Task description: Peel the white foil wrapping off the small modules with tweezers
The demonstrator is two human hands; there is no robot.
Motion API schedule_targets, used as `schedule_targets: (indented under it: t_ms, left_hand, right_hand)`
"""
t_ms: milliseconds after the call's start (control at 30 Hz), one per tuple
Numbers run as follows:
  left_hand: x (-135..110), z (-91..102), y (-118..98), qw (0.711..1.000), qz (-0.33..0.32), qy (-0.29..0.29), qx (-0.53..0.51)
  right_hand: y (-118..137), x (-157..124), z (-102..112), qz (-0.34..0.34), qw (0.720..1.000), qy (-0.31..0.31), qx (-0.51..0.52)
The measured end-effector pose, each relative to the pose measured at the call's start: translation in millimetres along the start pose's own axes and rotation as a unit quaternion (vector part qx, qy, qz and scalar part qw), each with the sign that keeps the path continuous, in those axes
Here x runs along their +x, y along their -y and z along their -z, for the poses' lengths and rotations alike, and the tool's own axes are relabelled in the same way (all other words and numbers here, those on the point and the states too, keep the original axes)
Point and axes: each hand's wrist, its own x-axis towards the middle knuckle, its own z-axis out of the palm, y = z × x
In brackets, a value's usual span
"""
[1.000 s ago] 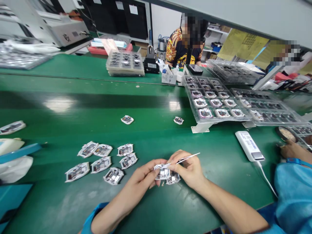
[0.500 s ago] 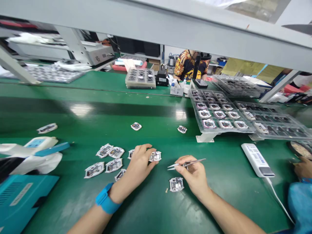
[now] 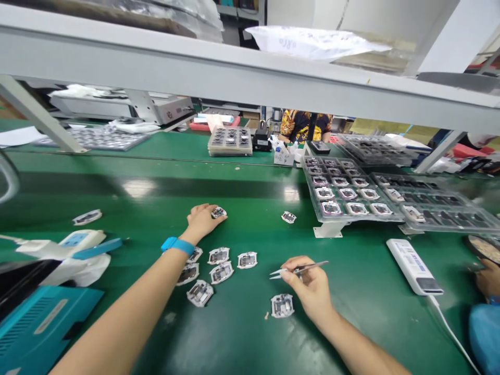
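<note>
Our left hand (image 3: 203, 221) has slid forward up the bench, and it now lies over a small foil-edged circuit module (image 3: 219, 212). Its fingers curl down around the module, and they hide part of it, so we cannot tell whether they grip it or only rest on it. Our right hand (image 3: 308, 281) pinches steel tweezers (image 3: 299, 271) between thumb and fingers. The prongs point left and hold nothing we can make out. A second module (image 3: 282, 305) lies just below that hand, not touching it.

We take the clear plastic tray (image 3: 361, 219) as our mark. Both hands lie to its left and nearer us on the green bench (image 3: 242, 338), as does a loose group of five modules (image 3: 219, 265) under our left forearm. To its lower right sits a white power adapter (image 3: 414, 266), its lettering too small to read. Past that, a co-worker's hand (image 3: 488, 278) is cut off by the frame's right edge. Well beyond the tray's far end, a co-worker in a patterned shirt (image 3: 302, 125) is partly hidden by a grey shelf beam (image 3: 234, 78).
</note>
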Motion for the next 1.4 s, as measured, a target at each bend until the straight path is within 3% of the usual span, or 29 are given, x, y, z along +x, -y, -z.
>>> schedule_targets:
  t_ms: [100, 200, 333, 367, 467, 500, 567, 767, 933, 1067, 1233, 1400]
  left_hand:
    - [-15, 5.1, -6, 0.998, 0.002, -0.01, -0.06]
    - [-48, 4.2, -20, 0.99, -0.003, -0.012, -0.143]
    - [-113, -2.9, -43, 0.958, -0.03, 0.077, -0.276]
    - [-129, -3.7, -49, 0.942, -0.033, 0.113, -0.313]
    - [-168, -2.9, -61, 0.833, 0.03, 0.288, -0.471]
    - [-177, -2.4, -64, 0.806, 0.044, 0.316, -0.499]
    - [-189, -2.9, -66, 0.786, 0.054, 0.335, -0.517]
    - [-199, -17.2, -59, 0.81, 0.033, 0.324, -0.487]
    - [-196, -27.5, -49, 0.807, 0.011, 0.331, -0.489]
    - [-197, -22.0, -53, 0.815, 0.002, 0.341, -0.468]
    - [-199, -15.1, -63, 0.823, 0.009, 0.336, -0.458]
    - [-201, -11.6, -66, 0.801, 0.045, 0.342, -0.49]
  right_hand:
    - [2, 1, 1, 0.001, 1.0, -0.012, -0.022]
    - [4, 2, 1, -0.001, 0.999, -0.03, -0.032]
    - [7, 3, 2, 0.0, 0.999, -0.05, -0.02]
    - [8, 3, 2, 0.001, 0.998, -0.055, -0.014]
    - [11, 3, 3, 0.009, 0.998, -0.065, 0.004]
    - [11, 3, 3, 0.014, 0.998, -0.063, 0.008]
    - [12, 3, 2, 0.021, 0.999, -0.047, 0.014]
    - [8, 2, -1, 0.027, 1.0, 0.01, 0.005]
    - [4, 0, -3, 0.015, 1.0, 0.018, -0.003]
    - [3, 0, -4, 0.02, 0.999, 0.023, -0.015]
    - [9, 0, -7, 0.101, 0.991, 0.055, -0.076]
    - [10, 1, -7, 0.129, 0.984, 0.058, -0.108]
